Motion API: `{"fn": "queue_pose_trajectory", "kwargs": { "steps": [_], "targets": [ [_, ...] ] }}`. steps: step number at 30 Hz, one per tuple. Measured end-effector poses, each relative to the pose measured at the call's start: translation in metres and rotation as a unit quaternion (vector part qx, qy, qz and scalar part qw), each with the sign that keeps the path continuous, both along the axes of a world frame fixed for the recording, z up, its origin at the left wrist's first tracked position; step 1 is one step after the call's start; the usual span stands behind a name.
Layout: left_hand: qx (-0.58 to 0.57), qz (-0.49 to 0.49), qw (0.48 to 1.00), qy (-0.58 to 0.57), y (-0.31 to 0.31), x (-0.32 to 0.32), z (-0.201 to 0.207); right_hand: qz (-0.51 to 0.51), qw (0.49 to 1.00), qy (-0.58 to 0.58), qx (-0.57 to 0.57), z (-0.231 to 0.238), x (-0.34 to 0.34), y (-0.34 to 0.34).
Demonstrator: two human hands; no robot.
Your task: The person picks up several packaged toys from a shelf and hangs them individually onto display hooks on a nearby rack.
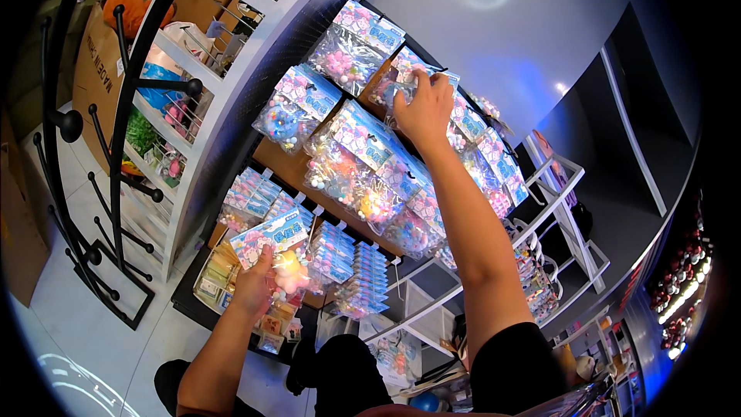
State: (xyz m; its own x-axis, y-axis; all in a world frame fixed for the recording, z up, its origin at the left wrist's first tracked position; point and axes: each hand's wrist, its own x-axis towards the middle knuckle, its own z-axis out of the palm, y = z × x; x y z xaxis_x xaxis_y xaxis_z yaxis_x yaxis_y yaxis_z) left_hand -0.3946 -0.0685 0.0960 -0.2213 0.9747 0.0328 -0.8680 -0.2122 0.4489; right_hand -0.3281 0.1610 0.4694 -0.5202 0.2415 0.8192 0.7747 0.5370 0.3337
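My left hand [252, 291] grips a clear bagged toy [292, 272], yellow and pink, under a blue-and-pink header card. It is held low, in front of the lower hanging rows. Higher up, my right hand [426, 110] is at the upper row, its fingers bent over the header of a hanging toy pack [403, 69]; its fingertips are partly hidden. Around that hand hang more packs of the same kind, among them a pink one [344, 62], a blue one [287, 125] and a thick row in the middle [356, 161].
Smaller blue-carded packs [340, 251] hang on hooks below, above a bin of small boxed goods [216, 274]. To the left stand a black rack with ball-tipped pegs [116, 147] and a white slatted shelf frame [231, 85]. A white metal frame [567, 177] is at right.
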Motion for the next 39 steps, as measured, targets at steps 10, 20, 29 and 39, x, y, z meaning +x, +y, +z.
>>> {"fn": "queue_pose_trajectory", "kwargs": {
  "steps": [10,20,29,39],
  "targets": [
    [0.086,-0.049,0.992,-0.084,0.019,0.003,-0.041,-0.049,0.998,-0.021,-0.02,0.002,-0.011,0.069],
    [0.105,0.119,0.987,-0.018,0.0,0.006,0.023,0.236,0.956,-0.11,-0.133,-0.124,0.057,-0.123],
    [0.11,0.064,0.988,0.083,-0.004,0.016,0.015,0.446,0.687,0.124,-0.56,-0.192,0.074,-0.178],
    [0.108,0.09,0.982,0.128,0.005,0.01,0.009,0.394,0.828,0.251,-0.31,-0.002,0.072,-0.042]
  ]
}}
